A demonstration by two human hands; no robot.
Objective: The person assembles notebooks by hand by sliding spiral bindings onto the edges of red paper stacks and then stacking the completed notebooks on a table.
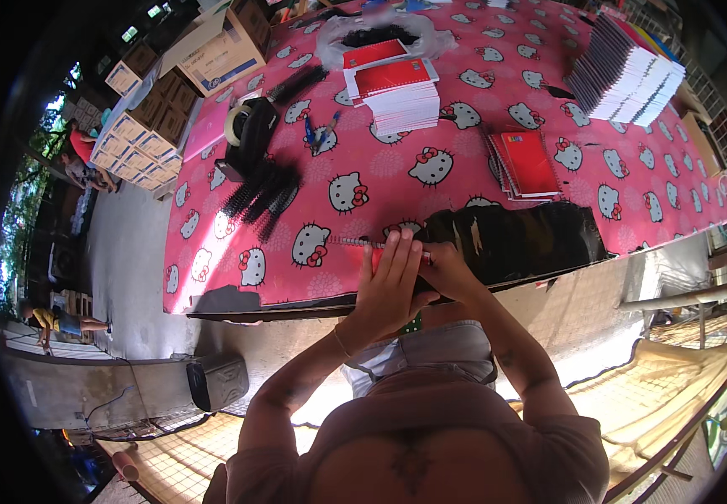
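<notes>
At the near edge of the table, a red spiral notebook (375, 258) lies mostly hidden beneath my hands. Its coil (352, 242) runs along the far side and sticks out left of my fingers. My left hand (392, 275) rests flat across the notebook, fingers stretched out. Curled at the right end of the coil edge is my right hand (449, 270), closed on the notebook; its fingertips are partly hidden. Loose black binding coils (267, 195) lie to the left. A tall stack of notebooks (401, 107) stands farther back, with a smaller red pile (528, 165) to the right.
A black tape dispenser (254, 139) and pens (321, 132) sit left on the pink patterned table (431, 168). A plastic bag (443, 42) holding black coils is at the back. More notebooks (628, 80) stand far right; cardboard boxes (149, 126) stand beyond the left edge.
</notes>
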